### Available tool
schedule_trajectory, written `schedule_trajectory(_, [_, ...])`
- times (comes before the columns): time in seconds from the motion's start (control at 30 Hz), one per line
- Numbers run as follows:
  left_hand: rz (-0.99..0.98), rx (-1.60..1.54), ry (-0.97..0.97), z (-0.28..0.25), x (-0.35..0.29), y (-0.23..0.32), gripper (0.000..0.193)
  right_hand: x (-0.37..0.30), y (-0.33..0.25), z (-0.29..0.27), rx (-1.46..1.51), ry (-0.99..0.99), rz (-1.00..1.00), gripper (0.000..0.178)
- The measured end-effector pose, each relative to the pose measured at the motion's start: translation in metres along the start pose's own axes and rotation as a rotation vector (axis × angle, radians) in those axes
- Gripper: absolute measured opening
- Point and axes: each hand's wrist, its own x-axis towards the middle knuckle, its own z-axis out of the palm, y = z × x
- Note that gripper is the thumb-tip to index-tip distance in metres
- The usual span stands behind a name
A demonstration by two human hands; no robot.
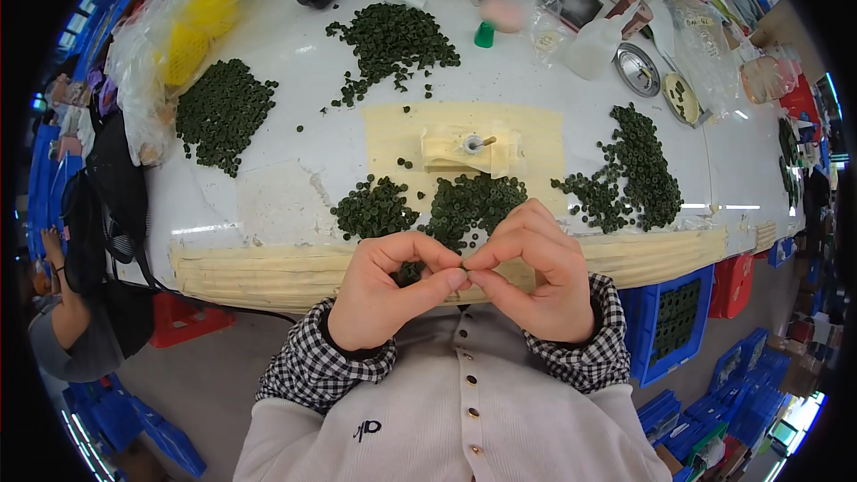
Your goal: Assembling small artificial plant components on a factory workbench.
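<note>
Left hand: the left hand (393, 290) pinches with thumb and forefinger, its tips meeting those of the other hand
Right hand: the right hand (540, 272) pinches likewise from the other side, its remaining fingers curled
Pinched piece: a small dark green piece (463, 267) sits between the fingertips of both hands, mostly covered, so its exact shape cannot be told
Near heaps: just beyond the grip, a left near heap (373, 208) and a right near heap (478, 205) of small dark green rings
Block: past those heaps, a tape-wrapped block (437, 150) with an upright metal pin (488, 141)
Outer heaps: more green pieces in a left heap (226, 114) and a right heap (647, 174), either side of the grip, and a far heap (393, 43) well beyond it
Table: a white table (286, 205) lies under the heaps, its taped edge (259, 270) close to the grip
Crate: right of the grip and lower, a blue crate (636, 339) holding dark green parts
Cap: far beyond the grip, a green cap (484, 35)
</note>
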Motion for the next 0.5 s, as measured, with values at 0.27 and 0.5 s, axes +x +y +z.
schedule_trajectory(0.27, [-0.154,-0.177,-0.026,0.0,-0.001,0.01,0.008,0.001,0.0,-0.003,-0.021,-0.041,-0.002,0.015])
schedule_trajectory(0.5, [-0.164,-0.17,-0.032,-0.002,0.001,0.006,0.008,-0.001,0.003,0.0,-0.003,-0.024,-0.005,0.016])
